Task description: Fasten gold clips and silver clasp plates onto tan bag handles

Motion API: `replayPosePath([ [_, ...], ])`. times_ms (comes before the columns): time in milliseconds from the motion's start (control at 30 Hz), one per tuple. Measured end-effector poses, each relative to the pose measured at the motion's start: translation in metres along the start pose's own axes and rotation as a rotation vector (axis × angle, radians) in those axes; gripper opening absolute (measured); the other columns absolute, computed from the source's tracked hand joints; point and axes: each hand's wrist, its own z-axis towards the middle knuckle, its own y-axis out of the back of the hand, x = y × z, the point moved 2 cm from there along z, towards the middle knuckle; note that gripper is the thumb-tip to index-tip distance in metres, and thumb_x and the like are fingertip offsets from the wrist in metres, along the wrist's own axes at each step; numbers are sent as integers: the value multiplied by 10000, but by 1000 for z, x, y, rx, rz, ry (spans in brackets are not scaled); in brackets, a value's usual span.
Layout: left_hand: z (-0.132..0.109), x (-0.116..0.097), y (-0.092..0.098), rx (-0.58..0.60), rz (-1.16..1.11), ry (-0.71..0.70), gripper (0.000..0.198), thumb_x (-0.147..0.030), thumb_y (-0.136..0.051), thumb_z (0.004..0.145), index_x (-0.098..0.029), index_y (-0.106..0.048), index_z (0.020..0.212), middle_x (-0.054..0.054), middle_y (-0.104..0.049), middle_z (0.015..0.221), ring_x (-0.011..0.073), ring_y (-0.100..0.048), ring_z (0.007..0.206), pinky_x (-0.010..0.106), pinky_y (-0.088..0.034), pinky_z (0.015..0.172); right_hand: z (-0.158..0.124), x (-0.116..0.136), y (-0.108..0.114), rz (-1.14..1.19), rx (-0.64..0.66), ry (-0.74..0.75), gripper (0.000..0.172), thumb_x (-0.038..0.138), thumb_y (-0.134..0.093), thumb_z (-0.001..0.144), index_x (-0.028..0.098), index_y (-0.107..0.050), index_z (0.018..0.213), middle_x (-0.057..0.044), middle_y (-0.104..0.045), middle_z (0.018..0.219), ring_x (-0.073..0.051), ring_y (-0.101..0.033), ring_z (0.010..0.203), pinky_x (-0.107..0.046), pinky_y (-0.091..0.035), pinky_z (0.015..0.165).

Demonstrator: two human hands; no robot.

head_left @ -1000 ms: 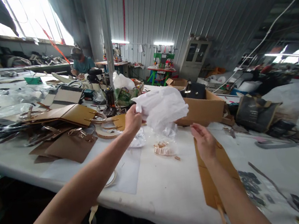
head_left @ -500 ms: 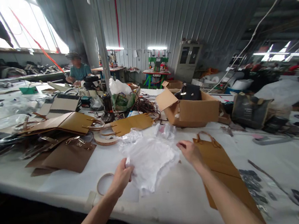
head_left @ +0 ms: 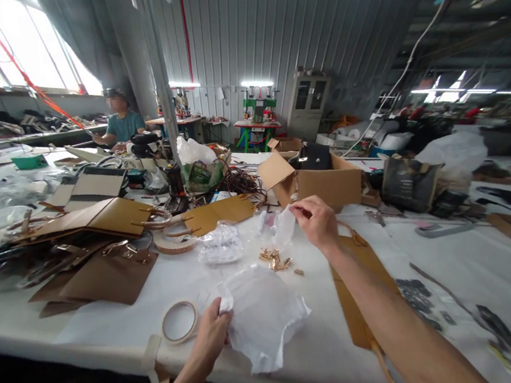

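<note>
My left hand point(head_left: 212, 336) grips the edge of a crumpled white paper sheet point(head_left: 261, 314) that rests on the white table point(head_left: 306, 349) near its front edge. My right hand point(head_left: 319, 223) is farther back, fingers pinched on a small clear plastic bag point(head_left: 284, 227) lifted just above the table. A small heap of gold metal fittings point(head_left: 275, 260) lies between the two hands. Another crumpled clear bag point(head_left: 219, 247) lies left of the fittings. A tan leather panel with a handle point(head_left: 358, 278) lies under my right forearm.
A roll of tape point(head_left: 179, 321) sits beside my left hand. Brown leather pieces point(head_left: 101, 276) and bag parts cover the left of the table. An open cardboard box point(head_left: 325, 185) stands behind. Dark small parts point(head_left: 423, 301) lie at the right. A person in a teal shirt point(head_left: 120, 127) sits far back.
My left hand brought the white paper down from the air onto the table and toward me. My right hand moved back and took hold of the small clear bag. The fittings now lie uncovered.
</note>
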Motion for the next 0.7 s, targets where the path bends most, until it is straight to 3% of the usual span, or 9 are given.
replayPosePath([
  [167, -1, 2, 1, 10, 6, 1, 243, -421, -594, 795, -202, -579, 900, -48, -511, 638, 122, -464, 465, 230, -356, 443, -4, 9, 11, 85, 53, 27, 192, 348, -646, 933, 204, -764, 888, -69, -682, 992, -186, -654, 799, -322, -553, 737],
  [300, 2, 8, -3, 43, 114, -20, 256, -397, -575, 812, -200, -603, 971, -9, -595, 737, 159, -550, 562, 240, -391, 469, -35, 18, 28, 293, 62, -49, 138, 342, -653, 932, 215, -706, 919, -77, -685, 1091, -213, -670, 954, -321, -574, 795],
  [433, 6, 5, -4, 45, 220, -60, 502, -338, -594, 802, -164, -579, 1273, 95, -714, 1055, 248, -687, 907, 312, -535, 736, -100, 36, 32, 450, 394, 32, 48, 258, -608, 961, 249, -655, 960, -54, -698, 1138, -212, -669, 1080, -344, -545, 965],
  [533, 4, -7, 4, 8, 350, -129, 684, -355, -618, 804, -149, -478, 1441, 156, -659, 1298, 277, -685, 1012, 406, -527, 926, -164, 44, 22, 420, 653, 114, 145, 165, -547, 966, 263, -644, 1012, -51, -705, 1163, -203, -670, 1109, -331, -541, 991],
  [633, 6, -30, 12, -119, 470, -268, 689, -374, -615, 824, -170, -463, 1465, 171, -553, 1458, 329, -616, 1208, 478, -482, 1043, -220, 44, 6, 352, 744, 143, 237, 77, -528, 915, 260, -636, 1020, -48, -707, 1167, -194, -683, 1074, -302, -558, 953],
  [700, 14, -52, 11, -206, 494, -409, 602, -379, -606, 858, -186, -507, 1419, 157, -529, 1482, 344, -525, 1340, 500, -429, 1124, -247, 42, -9, 352, 725, 175, 230, 84, -544, 899, 256, -633, 1024, -53, -707, 1152, -197, -687, 1077, -291, -567, 949],
])
